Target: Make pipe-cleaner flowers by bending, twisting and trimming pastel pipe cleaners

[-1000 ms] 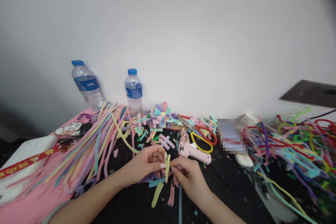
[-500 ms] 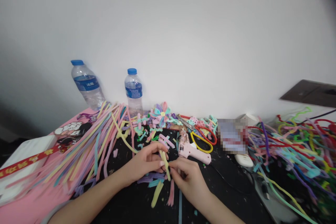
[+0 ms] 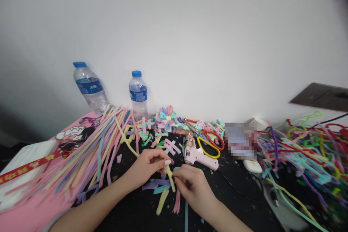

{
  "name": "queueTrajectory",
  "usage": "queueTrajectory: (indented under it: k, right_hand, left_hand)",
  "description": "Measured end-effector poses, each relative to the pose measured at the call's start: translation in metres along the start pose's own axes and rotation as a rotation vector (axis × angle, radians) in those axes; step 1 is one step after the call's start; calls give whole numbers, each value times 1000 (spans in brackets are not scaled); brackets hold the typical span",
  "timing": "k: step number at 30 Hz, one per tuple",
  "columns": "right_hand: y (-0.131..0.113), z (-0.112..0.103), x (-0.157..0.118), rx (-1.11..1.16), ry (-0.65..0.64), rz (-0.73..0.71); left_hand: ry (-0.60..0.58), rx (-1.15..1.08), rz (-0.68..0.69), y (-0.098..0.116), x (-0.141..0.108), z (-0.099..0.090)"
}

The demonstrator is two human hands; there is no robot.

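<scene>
My left hand [image 3: 153,163] pinches the upper end of a short yellow pipe cleaner [image 3: 171,180] between thumb and fingers. From that grip the piece slants downward. My right hand [image 3: 194,188] is closed at its right side, thumb and forefinger pressed against it; the exact contact is partly hidden. Under and in front of the hands lie cut pipe cleaner pieces: a yellow bundle [image 3: 162,201], a pink bundle [image 3: 177,203] and purple ones [image 3: 151,185]. Just beyond the fingers lies a pink pipe cleaner shape [image 3: 172,146].
A pink glue gun [image 3: 202,158] and scissors with red and yellow handles [image 3: 209,146] lie behind my right hand. Long pastel pipe cleaners [image 3: 89,152] spread at left, bright tangled ones [image 3: 312,156] at right. Two water bottles [image 3: 139,96] stand by the wall, near a pipe cleaner flower [image 3: 168,117].
My left thumb and fingers have shifted on the yellow pipe cleaner and now cover its upper end. Its lower end sits slightly lower and further left. My right hand has moved slightly left.
</scene>
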State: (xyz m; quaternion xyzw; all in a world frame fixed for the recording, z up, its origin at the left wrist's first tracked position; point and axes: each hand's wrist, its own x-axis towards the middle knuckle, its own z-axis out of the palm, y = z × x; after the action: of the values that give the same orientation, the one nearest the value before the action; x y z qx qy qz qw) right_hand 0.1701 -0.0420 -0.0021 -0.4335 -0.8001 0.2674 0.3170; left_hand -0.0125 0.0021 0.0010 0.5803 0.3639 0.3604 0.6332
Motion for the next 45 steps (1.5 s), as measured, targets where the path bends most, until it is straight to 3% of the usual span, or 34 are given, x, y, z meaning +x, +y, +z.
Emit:
queueTrajectory:
  k: [7, 16, 20, 27, 30, 36, 45]
  right_hand:
    - [1, -3, 0, 23, -1, -16]
    - [1, -8, -2, 96, 69, 28]
    - [1, -4, -3, 41, 54, 52]
    - [10, 3, -7, -51, 156, 100]
    - [12, 2, -6, -55, 185, 98]
    - [10, -3, -1, 55, 204, 13]
    - [4, -5, 0, 175, 253, 21]
  left_hand:
    - [81, -43, 9, -2, -1, -3]
    - [144, -88, -90, -2, 1, -3]
    - [113, -103, -95, 0, -1, 0]
    - [135, -69, -120, -2, 1, -1]
    - [65, 40, -72, -3, 1, 0]
    - [-39, 528, 130, 6, -3, 3]
    - [-2, 601, 101, 3, -5, 3]
